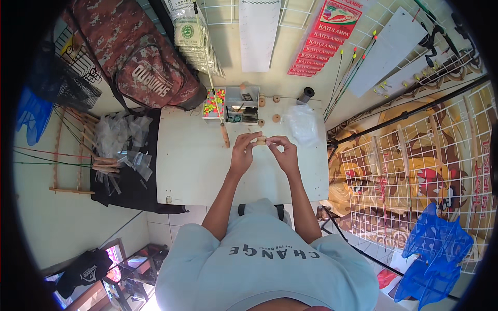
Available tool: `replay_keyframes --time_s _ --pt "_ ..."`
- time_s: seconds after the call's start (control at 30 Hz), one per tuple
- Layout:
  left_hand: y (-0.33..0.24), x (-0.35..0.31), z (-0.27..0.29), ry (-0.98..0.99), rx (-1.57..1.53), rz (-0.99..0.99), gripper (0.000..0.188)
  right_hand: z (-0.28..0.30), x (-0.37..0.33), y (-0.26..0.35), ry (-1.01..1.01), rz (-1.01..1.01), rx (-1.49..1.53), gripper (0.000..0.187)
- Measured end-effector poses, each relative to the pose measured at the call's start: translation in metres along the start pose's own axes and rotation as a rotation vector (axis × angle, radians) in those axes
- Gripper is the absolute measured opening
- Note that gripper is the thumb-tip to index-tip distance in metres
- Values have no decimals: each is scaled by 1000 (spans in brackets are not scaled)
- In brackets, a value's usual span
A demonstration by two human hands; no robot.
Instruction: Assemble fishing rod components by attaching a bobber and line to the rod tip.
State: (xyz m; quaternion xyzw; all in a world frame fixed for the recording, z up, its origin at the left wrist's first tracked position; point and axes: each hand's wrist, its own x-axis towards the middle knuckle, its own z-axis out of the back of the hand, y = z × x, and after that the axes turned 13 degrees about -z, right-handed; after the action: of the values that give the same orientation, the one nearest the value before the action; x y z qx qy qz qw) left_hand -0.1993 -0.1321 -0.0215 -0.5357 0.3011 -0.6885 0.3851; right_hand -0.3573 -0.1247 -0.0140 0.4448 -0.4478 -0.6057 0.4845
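Note:
Over the middle of the white table, my left hand pinches a small tan spool-like piece between thumb and fingers. My right hand is closed too, its fingertips pinched at the right side of the same piece. Any thread between the fingers is too fine to make out. Just beyond my hands lie several small brown round spools, one of them a brown spool near my right fingers. A thin rod with a wooden handle rests left of my left hand.
Behind my hands stands a white divided box with bright small beads and a bottle. Clear plastic bags and a dark roll lie right. A camouflage bag and packets are left; a white wire rack is right.

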Motion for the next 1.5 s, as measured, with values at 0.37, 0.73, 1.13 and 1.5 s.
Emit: replay_keyframes --time_s 0.37,0.73,1.13,1.5 --pt "-5 -16 9 12 -13 -32 48 1 -19 23 33 134 -241 13" --pt "-2 -6 11 -23 62 -106 44 -17 -10 18 -62 270 -269 12" --pt "15 -6 25 15 152 -72 39 -28 0 17 16 255 -257 14" --pt "20 1 37 -229 232 26 40 -26 5 17 60 243 -167 14"
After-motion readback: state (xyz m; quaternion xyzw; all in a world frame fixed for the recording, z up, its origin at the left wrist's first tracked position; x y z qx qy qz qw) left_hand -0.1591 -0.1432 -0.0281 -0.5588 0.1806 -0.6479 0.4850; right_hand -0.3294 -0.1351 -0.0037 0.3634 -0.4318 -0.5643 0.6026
